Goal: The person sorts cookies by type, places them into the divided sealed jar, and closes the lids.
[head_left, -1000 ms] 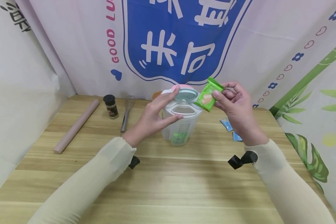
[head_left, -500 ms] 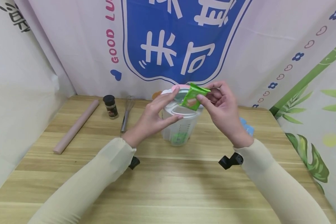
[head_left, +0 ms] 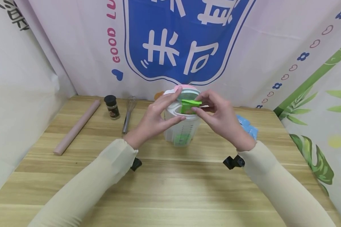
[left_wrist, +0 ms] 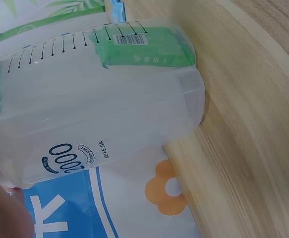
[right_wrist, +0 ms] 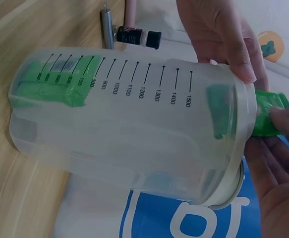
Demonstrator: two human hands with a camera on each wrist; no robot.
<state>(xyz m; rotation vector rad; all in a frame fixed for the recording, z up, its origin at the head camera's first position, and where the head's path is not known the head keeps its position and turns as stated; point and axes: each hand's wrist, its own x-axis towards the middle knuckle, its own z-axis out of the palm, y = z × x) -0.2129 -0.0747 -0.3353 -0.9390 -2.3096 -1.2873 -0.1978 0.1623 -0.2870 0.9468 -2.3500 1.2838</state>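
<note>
A translucent measuring container (head_left: 191, 130) stands upright on the wooden table, the teal flap (head_left: 188, 94) of its lid raised. My left hand (head_left: 154, 118) holds it at the upper left, thumb across the front of the rim. Between the thumb and fingers of my right hand (head_left: 224, 115), a green snack packet (head_left: 187, 108) is pinched. In the right wrist view, this packet (right_wrist: 268, 111) passes partly through the lid opening, its lower end showing inside the wall. Another green packet (left_wrist: 146, 47) lies at the container's bottom, with a barcode visible.
Blue packets (head_left: 247, 126) lie on the table behind my right wrist. To the left are a whisk (head_left: 128, 115), a black-capped seasoning bottle (head_left: 112, 107) and a pinkish rolling pin (head_left: 78, 127). A printed cloth backdrop (head_left: 88, 63) hangs close behind the container.
My right hand has moved left and down, bringing the green packet from beside the lid into the opening. The left hand has stayed on the container.
</note>
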